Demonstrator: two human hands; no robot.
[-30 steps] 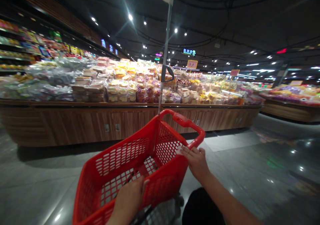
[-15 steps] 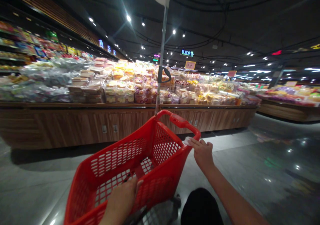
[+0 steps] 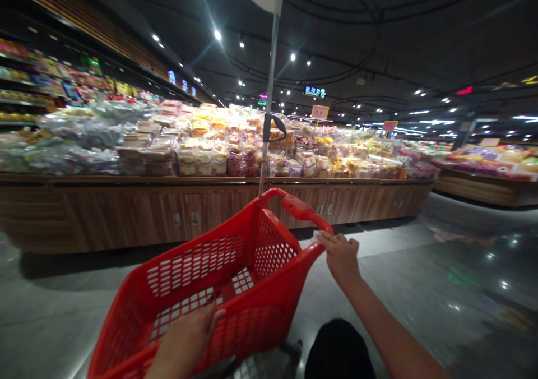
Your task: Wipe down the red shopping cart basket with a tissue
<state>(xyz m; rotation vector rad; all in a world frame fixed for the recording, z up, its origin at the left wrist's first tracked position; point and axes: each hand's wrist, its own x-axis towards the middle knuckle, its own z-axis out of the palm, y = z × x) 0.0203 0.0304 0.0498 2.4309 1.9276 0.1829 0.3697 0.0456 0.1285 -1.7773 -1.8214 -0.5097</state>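
A red plastic shopping cart (image 3: 269, 289) stands at an angle in front of me, its basket pierced like a grid. My left hand (image 3: 191, 328) grips its near side rim, thumb outside and most fingers hidden over the inner side. At the cart's right corner, where the red handle (image 3: 300, 208) meets the basket, my right hand (image 3: 342, 255) is closed with its fingertips pressing a small white cloth or tissue (image 3: 316, 236) against the plastic. A clear pole (image 3: 271, 76) with a dark clip rises behind the handle.
Beyond the cart runs a long wooden display counter (image 3: 126, 211) piled with packaged foods (image 3: 202, 143). Stocked shelves (image 3: 25, 87) line the left. Another display stand (image 3: 483, 191) is at the right. My dark-clad knee (image 3: 339, 351) shows below, over shiny grey floor (image 3: 420, 289).
The cart has shifted slightly left and down in view, with my left hand moving left along with it. My right hand stays nearly in place, the white piece still at the handle corner.
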